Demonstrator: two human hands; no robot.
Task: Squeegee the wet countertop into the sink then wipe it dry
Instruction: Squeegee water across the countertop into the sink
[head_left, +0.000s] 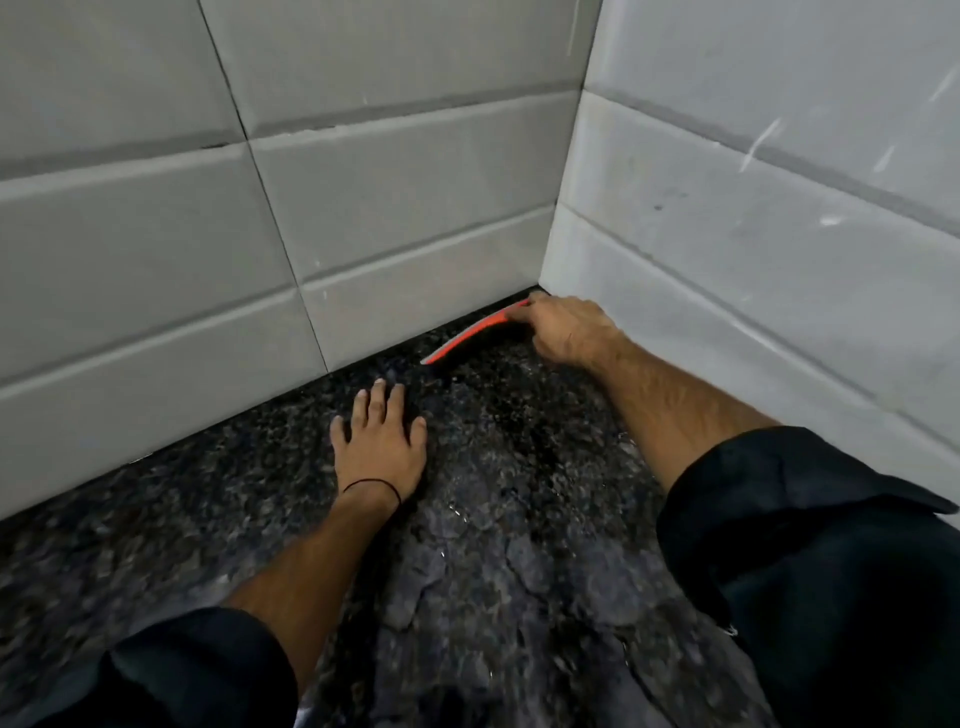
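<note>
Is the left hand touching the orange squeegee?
Apart. The head view shows the left hand flat on the countertop, with bare wet stone between it and the squeegee.

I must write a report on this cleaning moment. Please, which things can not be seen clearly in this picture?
- Sink: not in the head view; it lies outside the frame.
- Squeegee: its right end is hidden under the right hand, so the grip is unclear.
- Left hand: flat on the countertop; its palm side is hidden.
- Wiping cloth: none visible.
- Near countertop edge: cut off by the bottom edge and the dark sleeves.
</note>
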